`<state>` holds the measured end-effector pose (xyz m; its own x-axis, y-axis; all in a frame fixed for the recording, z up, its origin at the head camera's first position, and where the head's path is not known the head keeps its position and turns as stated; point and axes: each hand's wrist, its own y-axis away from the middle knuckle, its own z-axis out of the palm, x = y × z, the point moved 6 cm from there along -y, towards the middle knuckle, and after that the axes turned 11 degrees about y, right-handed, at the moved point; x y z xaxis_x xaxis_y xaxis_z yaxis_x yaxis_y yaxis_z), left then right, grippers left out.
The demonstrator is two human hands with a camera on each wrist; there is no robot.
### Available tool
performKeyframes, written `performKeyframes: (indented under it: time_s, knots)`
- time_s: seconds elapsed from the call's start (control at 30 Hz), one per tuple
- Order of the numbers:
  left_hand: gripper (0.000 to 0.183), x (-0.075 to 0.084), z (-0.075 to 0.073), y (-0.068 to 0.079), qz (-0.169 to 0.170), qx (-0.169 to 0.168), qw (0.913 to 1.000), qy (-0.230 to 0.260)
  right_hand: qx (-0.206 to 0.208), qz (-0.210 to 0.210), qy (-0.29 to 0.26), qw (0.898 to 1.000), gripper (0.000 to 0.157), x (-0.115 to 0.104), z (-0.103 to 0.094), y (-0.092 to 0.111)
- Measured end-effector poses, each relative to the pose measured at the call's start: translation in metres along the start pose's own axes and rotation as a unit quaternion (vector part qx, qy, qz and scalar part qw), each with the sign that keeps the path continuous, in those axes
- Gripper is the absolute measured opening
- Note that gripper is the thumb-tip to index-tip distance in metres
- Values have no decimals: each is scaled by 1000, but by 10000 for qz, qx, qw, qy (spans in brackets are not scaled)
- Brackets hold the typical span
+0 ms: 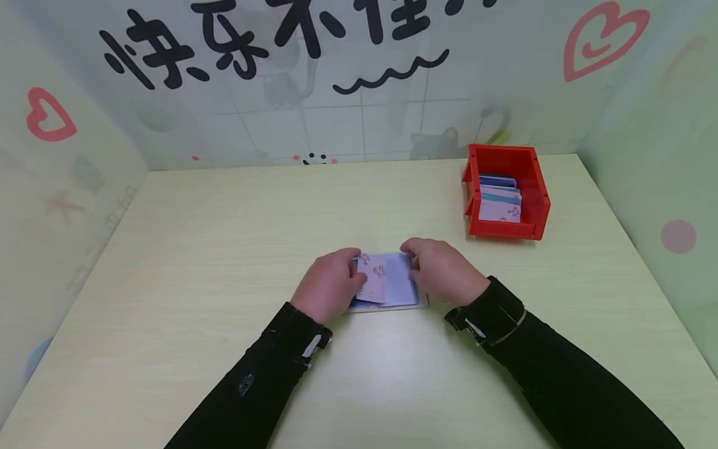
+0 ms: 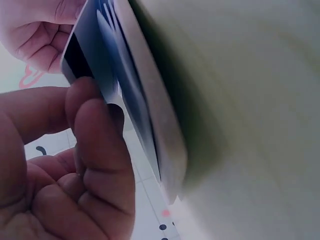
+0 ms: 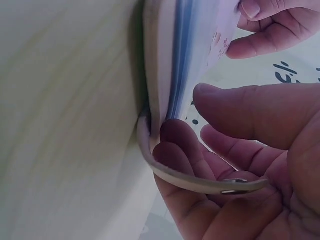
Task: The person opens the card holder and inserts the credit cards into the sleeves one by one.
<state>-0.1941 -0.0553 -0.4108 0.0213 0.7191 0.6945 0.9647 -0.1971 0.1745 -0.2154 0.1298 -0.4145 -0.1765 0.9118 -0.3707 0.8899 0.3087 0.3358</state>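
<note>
A small card holder (image 1: 396, 307) lies open on the table, its beige cover and bluish inner sleeves showing edge-on in both wrist views. My left hand (image 1: 331, 284) pinches a pink patterned card (image 1: 372, 280) between thumb and finger over the left part of the sleeves. The left wrist view shows a dark stripe on that card's back (image 2: 79, 59). At the holder's right edge, my right hand (image 1: 449, 268) has its fingers curled against the side, the thumb raised apart. A beige strap (image 3: 195, 182) with a metal snap runs from the cover across those fingers.
A red plastic bin (image 1: 507, 231) stands at the back right of the table, with several pink and blue cards (image 1: 499, 211) inside. Printed panels (image 1: 364, 125) enclose the pale wooden table (image 1: 224, 249) at the back and both sides.
</note>
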Motion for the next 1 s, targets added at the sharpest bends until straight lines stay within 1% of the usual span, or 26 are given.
performKeyframes:
  time_s: [0.17,0.57,1.0]
  knots:
    - [49,3,4,-2,22,-105,9999,-15,-20,-29,-62,10000,57,0,1,-1]
    - [40,13,14,-5,106,-401,9990,-136,-39,-125,-70,9999,65,0,2,0]
    - [25,22,24,-6,357,-687,9970,-68,54,-184,-119,9997,63,0,2,-1]
